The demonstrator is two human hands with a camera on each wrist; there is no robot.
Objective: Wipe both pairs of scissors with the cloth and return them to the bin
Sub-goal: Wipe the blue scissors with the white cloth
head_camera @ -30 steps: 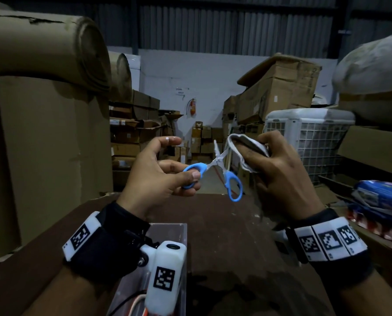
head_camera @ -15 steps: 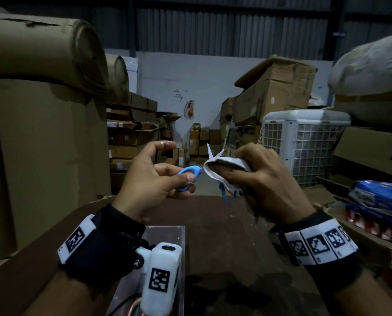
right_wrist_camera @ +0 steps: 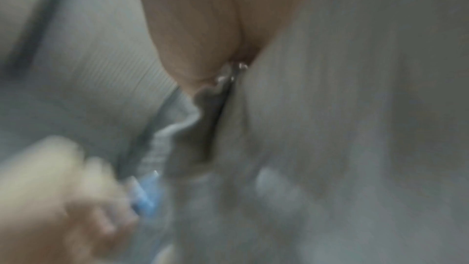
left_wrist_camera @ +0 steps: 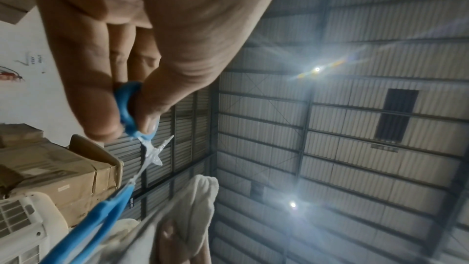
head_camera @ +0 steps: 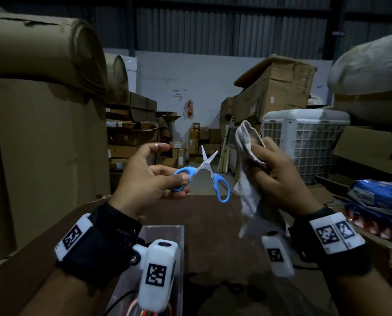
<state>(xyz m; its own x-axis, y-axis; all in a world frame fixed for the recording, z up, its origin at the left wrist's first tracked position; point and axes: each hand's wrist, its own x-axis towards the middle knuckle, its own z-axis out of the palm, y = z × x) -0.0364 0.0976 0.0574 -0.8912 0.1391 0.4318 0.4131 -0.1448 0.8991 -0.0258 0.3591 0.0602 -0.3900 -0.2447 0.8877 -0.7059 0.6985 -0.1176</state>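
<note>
- Your left hand (head_camera: 144, 179) pinches one blue handle of the scissors (head_camera: 204, 172); blades splayed apart, pointing toward twelve o'clock.
- At three o'clock of them, your right hand (head_camera: 279, 179) clutches the grey cloth (head_camera: 247, 169), apart from the blades.

Both hands raised: left hand (head_camera: 149, 179) pinching, index out; right hand (head_camera: 279, 176) fingers curled.

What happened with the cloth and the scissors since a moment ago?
The right hand pulled the cloth off the blades and away to the right, so the scissors are bare again with their blades spread open. Half a second ago the cloth was wrapped over them. The left hand pinches the same blue handle loop as before, and the right hand holds the cloth throughout.
</note>
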